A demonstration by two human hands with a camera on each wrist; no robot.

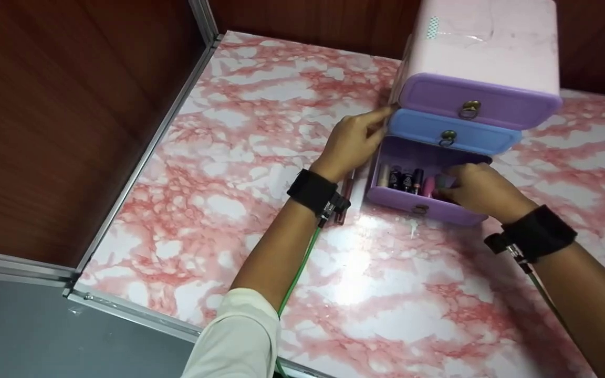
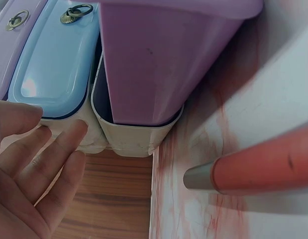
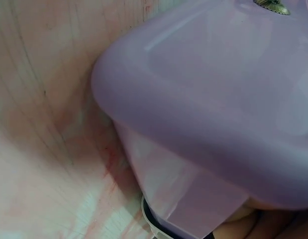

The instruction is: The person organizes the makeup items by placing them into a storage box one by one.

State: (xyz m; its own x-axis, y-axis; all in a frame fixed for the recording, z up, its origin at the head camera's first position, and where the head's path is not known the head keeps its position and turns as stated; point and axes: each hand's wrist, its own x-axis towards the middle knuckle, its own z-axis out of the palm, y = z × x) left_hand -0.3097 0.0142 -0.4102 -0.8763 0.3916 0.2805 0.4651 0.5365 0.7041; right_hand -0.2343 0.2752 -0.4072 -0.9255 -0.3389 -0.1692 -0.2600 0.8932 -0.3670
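Observation:
A small chest of drawers [image 1: 486,52] stands at the back right, its bottom purple drawer [image 1: 392,197] pulled out. My left hand [image 1: 352,142] is at the chest's left side, beside the blue drawer [image 1: 455,131]; its fingers are loosely bent with nothing in them in the left wrist view. Into the open drawer reaches my right hand [image 1: 483,191], fingers down among the cosmetics. A row of small items stands there: a beige tube [image 1: 384,176], dark bottles [image 1: 395,178] and a pink item [image 1: 428,186]. Something dark green shows by the right fingertips; I cannot tell whether they hold it.
A slim reddish tube with a grey end [image 2: 263,162] lies on the marbled table [image 1: 218,210], left of the open drawer. The top purple drawer [image 1: 439,100] and the blue one have ring handles. Brown panels [image 1: 71,105] border the table at left and back.

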